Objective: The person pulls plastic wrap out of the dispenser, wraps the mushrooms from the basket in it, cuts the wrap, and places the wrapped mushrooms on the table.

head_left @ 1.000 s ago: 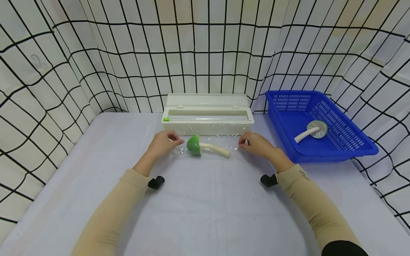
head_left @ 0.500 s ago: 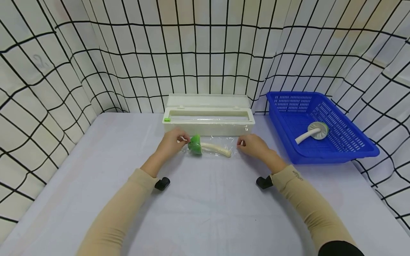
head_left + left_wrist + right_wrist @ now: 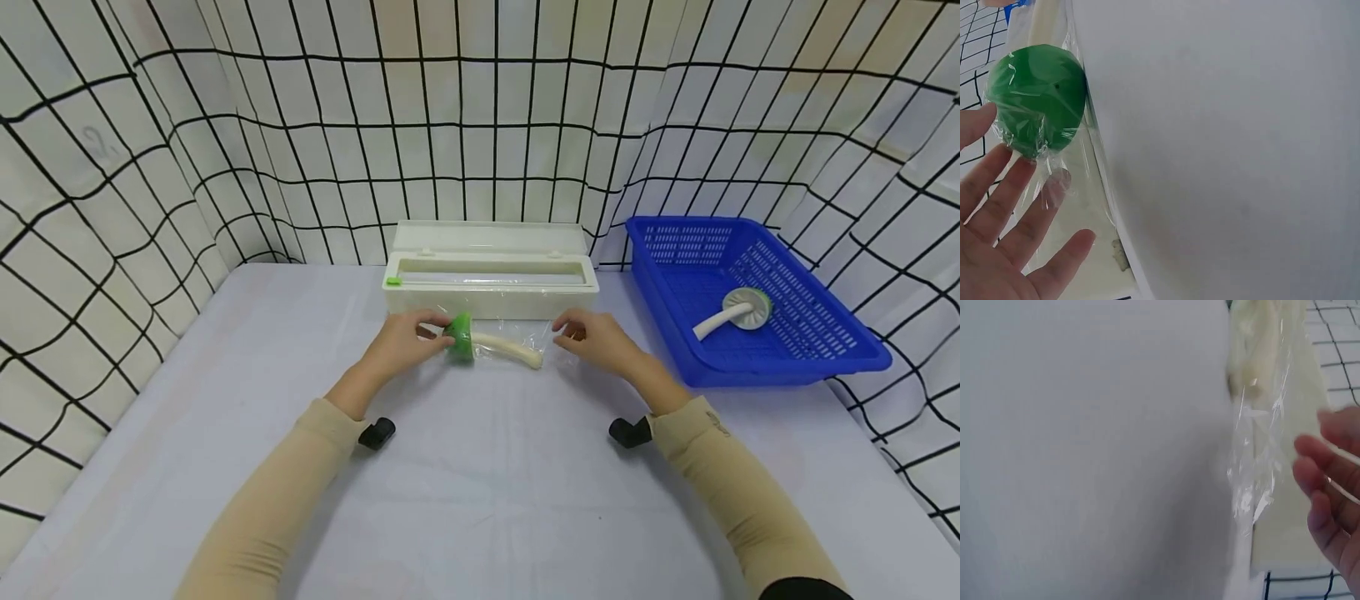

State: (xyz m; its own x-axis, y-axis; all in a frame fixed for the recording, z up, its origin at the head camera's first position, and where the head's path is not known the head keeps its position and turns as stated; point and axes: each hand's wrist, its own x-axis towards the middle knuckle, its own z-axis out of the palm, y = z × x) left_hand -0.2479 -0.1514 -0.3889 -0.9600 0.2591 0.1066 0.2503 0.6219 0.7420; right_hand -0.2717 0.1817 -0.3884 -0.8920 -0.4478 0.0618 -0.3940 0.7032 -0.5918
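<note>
A toy mushroom [image 3: 491, 342] with a green cap [image 3: 1038, 100] and a cream stem lies on the table in front of the dispenser, wrapped in clear cling film [image 3: 1260, 475]. My left hand [image 3: 408, 340] is at the cap end. Its fingers [image 3: 1019, 194] are straight and spread, and the film clings to their tips. My right hand [image 3: 592, 337] is at the stem end, a little off the stem. Its fingers [image 3: 1325, 481] are loosely bent, with thin film edges lying across them.
A white cling film dispenser box [image 3: 491, 271] stands open just behind the mushroom. A blue plastic basket [image 3: 757, 350] at the right holds a second mushroom [image 3: 735, 310]. Grid-patterned cloth walls close in the table [image 3: 480, 500] on three sides.
My left hand has moved right, up to the green cap, bringing the film over it. The right hand has loosened its pinch and its fingers have spread. The film now bunches closer round the mushroom.
</note>
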